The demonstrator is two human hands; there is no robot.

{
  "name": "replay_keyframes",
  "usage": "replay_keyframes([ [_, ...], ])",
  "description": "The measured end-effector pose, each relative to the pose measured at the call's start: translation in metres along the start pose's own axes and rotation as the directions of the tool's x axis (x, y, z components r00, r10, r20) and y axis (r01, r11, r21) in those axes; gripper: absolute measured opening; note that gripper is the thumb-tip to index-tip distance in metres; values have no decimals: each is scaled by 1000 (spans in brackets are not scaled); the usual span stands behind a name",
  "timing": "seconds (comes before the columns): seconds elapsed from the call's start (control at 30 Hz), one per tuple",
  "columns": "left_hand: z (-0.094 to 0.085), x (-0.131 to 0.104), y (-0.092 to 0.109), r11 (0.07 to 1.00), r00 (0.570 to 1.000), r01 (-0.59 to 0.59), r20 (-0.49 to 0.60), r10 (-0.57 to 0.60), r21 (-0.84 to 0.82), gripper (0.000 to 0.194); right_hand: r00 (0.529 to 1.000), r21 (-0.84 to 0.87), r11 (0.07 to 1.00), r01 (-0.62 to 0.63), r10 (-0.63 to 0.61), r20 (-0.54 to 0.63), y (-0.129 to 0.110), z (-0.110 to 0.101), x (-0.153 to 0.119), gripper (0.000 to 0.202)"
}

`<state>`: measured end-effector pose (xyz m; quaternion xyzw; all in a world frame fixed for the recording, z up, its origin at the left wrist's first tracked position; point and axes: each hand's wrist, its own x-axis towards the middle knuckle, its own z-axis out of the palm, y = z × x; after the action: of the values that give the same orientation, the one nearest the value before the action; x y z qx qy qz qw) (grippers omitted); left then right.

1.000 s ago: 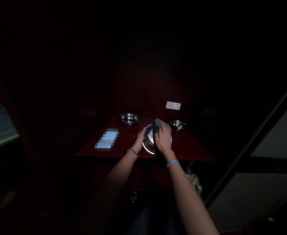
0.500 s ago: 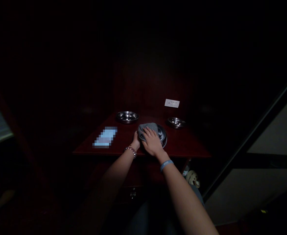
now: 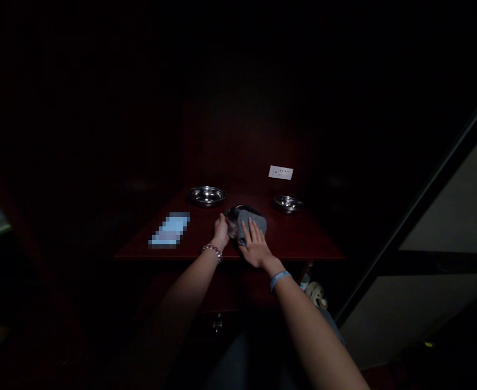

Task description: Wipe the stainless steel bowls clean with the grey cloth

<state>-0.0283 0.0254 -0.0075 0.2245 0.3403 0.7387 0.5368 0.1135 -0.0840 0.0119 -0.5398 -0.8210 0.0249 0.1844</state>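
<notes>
A shiny metal bowl (image 3: 232, 223) sits near the front of the dark red tabletop, partly hidden under a grey cloth (image 3: 256, 218). My left hand (image 3: 221, 232) is closed on the bowl's left rim, thumb uppermost. Across the cloth lies my right hand (image 3: 255, 244), fingers stretched and spread, pressing it against the right side of the bowl. Two other metal bowls stand farther back: one at the left (image 3: 207, 196) and a smaller-looking one at the right (image 3: 288, 203).
A bright, blurred-out flat rectangle (image 3: 170, 230) lies on the tabletop (image 3: 198, 246) at left. A white socket plate (image 3: 281, 173) is on the back wall. Below the top are a drawer latch (image 3: 217, 323) and a pale shoe with holes (image 3: 315, 294). Surroundings are very dark.
My right hand and the cloth have shifted from the bowl's left side to its right side, uncovering the left part. My left hand now shows on the left rim. The view moved slightly.
</notes>
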Motion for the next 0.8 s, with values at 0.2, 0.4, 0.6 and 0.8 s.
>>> replay_keyframes([
  [0.2, 7, -9, 8, 998, 996, 60, -64, -60, 2, 28, 951, 407, 873, -269, 308, -32, 24, 8, 9, 83],
  [0.4, 3, -10, 7, 999, 999, 44, 5, -44, 17, 30, 911, 672, 722, -165, 373, -178, 43, -2, 21, 73],
  [0.6, 3, -13, 4, 996, 979, 68, 186, -78, 59, 31, 839, 664, 740, -104, 424, -341, 60, -12, 24, 63],
  [0.8, 2, -11, -1, 992, 967, 67, 237, -90, 104, 36, 792, 505, 850, -147, 407, -454, 60, -11, 29, 60],
])
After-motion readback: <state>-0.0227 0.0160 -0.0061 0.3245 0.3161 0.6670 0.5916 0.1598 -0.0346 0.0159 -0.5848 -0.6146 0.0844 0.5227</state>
